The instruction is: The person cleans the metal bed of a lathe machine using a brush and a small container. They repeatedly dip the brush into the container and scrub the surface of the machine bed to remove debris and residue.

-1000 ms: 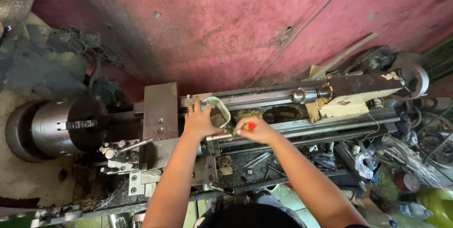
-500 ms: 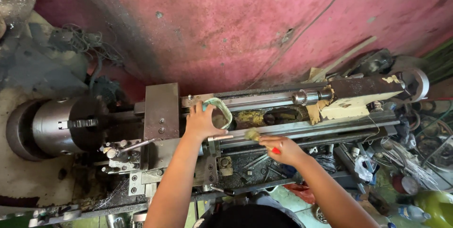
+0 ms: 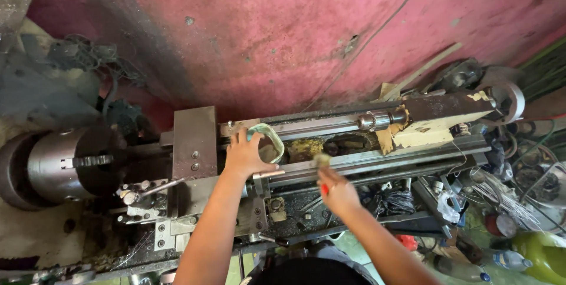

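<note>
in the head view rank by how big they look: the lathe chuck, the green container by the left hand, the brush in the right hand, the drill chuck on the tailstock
1. Lathe chuck, clearly largest.
2. Green container, by the left hand.
3. Drill chuck and the brush in the right hand: they look much alike, and the hand hides part of the brush, so no ranking.
</note>
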